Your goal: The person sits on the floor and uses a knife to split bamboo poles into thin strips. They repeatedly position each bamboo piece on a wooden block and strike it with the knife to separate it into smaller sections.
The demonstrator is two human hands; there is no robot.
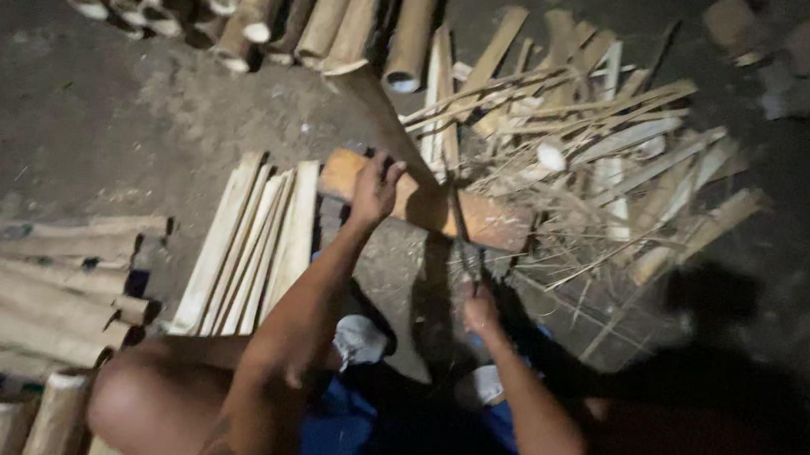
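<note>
Head view: the left hand [375, 186] is clamped on a bamboo slat [377, 109] that leans upright on a wooden block [427, 208] on the dirt floor [65, 122]; the right hand [481, 311] is closed on the handle of a dark blade [459, 238]. The slat appears stiff, light and likely splintery, best gripped low on its flat faces. Split slats [248, 246] lie just left, offcuts [612, 169] right; open floor lies beyond.
</note>
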